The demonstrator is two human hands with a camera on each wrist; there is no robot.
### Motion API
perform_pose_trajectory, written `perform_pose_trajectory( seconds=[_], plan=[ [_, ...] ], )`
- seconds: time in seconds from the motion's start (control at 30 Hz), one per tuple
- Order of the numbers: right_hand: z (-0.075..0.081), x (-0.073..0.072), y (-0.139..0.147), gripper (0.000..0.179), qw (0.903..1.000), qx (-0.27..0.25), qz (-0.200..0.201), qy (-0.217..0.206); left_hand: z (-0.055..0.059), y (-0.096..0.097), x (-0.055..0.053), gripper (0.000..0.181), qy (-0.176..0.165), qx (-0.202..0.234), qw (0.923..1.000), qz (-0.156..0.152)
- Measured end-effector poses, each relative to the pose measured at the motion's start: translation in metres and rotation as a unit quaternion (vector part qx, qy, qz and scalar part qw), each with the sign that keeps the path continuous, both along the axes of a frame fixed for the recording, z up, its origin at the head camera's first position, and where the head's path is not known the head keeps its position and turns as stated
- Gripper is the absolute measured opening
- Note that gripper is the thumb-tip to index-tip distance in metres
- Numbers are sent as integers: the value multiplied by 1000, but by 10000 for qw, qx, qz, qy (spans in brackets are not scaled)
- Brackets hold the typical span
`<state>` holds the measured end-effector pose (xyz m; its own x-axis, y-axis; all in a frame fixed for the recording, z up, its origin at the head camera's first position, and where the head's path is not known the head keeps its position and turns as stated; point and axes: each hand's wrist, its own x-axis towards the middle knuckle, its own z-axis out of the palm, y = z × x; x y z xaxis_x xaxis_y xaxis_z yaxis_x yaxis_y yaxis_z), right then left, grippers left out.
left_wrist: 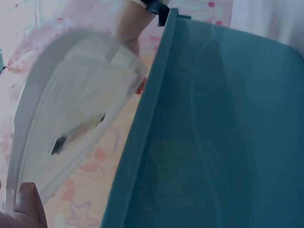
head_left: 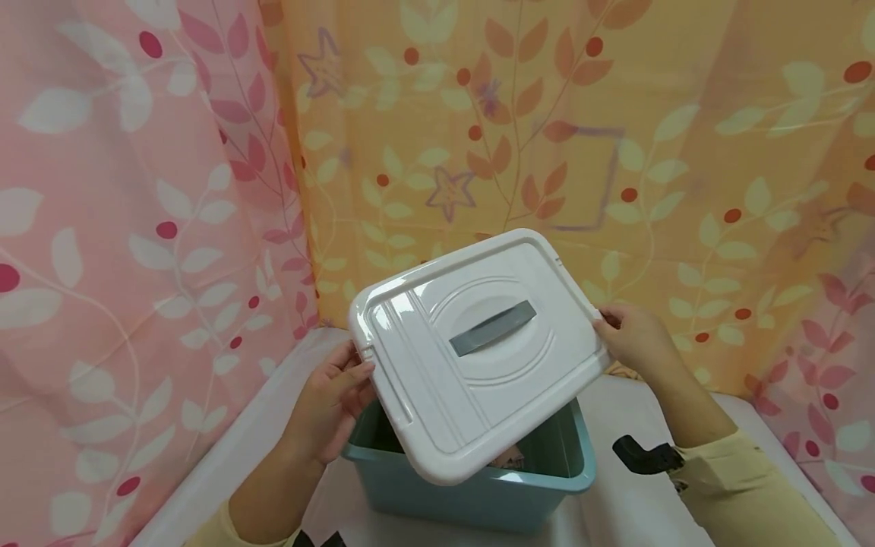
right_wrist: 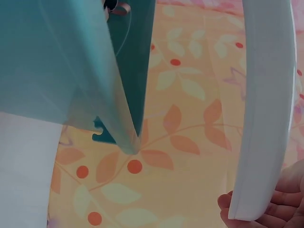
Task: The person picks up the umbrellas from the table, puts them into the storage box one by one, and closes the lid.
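A white plastic lid (head_left: 417,372) with a grey handle (head_left: 494,328) is held tilted above a teal storage bin (head_left: 465,497). At the lid's left edge, my left hand (head_left: 335,403) pinches it with the thumb on top. My right hand (head_left: 639,338) grips the opposite edge, near the far right corner. In the left wrist view the lid's underside (left_wrist: 71,104) shows beside the bin's outer wall (left_wrist: 228,133). The right wrist view has fingers (right_wrist: 285,204) curled under the lid's rim (right_wrist: 268,118). Part of a small brownish item (head_left: 509,458) shows inside the bin; the lid hides the rest.
The bin stands on a white-covered table (head_left: 615,494). Behind it hangs an orange leaf-patterned curtain (head_left: 383,152), with a pink one (head_left: 137,266) along the left. A black strap end (head_left: 645,456) sticks out from the right sleeve.
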<state>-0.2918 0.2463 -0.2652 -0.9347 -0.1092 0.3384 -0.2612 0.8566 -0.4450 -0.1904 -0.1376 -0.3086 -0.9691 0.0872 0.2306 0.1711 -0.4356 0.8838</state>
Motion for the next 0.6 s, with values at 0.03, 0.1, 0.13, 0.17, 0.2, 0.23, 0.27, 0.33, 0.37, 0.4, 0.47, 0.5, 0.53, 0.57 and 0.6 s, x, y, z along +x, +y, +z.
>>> perform_pose_trajectory(
  seconds=[0.03, 0.1, 0.13, 0.17, 0.2, 0.23, 0.27, 0.33, 0.37, 0.4, 0.47, 0.5, 0.53, 0.57, 0.6],
  plan=[
    [0, 1, 1, 36, 10000, -25, -30, 2, -2, 1, 2, 52, -37, -76, 10000, -2],
    [0, 3, 3, 35, 9999, -73, -101, -6, -7, 4, 6, 53, -63, -211, 9997, -40],
    [0, 4, 3, 34, 9999, -76, -143, -15, -9, 5, 8, 55, -93, -302, 9995, -71],
    [-1, 5, 4, 33, 9998, -84, -184, -34, -11, 6, 9, 57, -139, -401, 9990, -103],
    [-1, 5, 4, 33, 9997, -80, -234, -66, -12, 8, 11, 59, -214, -503, 9984, -128],
    [-1, 6, 4, 34, 9995, -56, -288, -102, -14, 9, 13, 62, -290, -644, 9974, -144],
    [-1, 7, 4, 34, 9993, -35, -338, -140, -15, 9, 14, 63, -363, -780, 9961, -176],
    [-1, 9, 4, 36, 9988, -9, -425, -250, -16, 11, 17, 66, -527, -1016, 9932, -222],
    [-1, 10, 4, 37, 9986, -23, -443, -297, -16, 11, 18, 67, -577, -1130, 9917, -223],
    [0, 11, 4, 38, 9984, -16, -462, -327, -17, 11, 18, 68, -582, -1224, 9905, -219],
    [0, 14, 4, 38, 9983, -54, -438, -379, -16, 9, 18, 67, -526, -1368, 9890, -176],
    [0, 16, 4, 38, 9984, -83, -412, -389, -16, 8, 18, 66, -511, -1399, 9888, -117],
    [0, 17, 4, 38, 9983, -138, -381, -420, -16, 6, 17, 65, -499, -1452, 9881, -56],
    [-1, 19, 4, 38, 9982, -174, -342, -451, -15, 5, 16, 63, -488, -1505, 9874, 6],
    [-1, 21, 5, 38, 9982, -194, -315, -476, -14, 2, 15, 61, -477, -1559, 9866, 60]
  ],
)
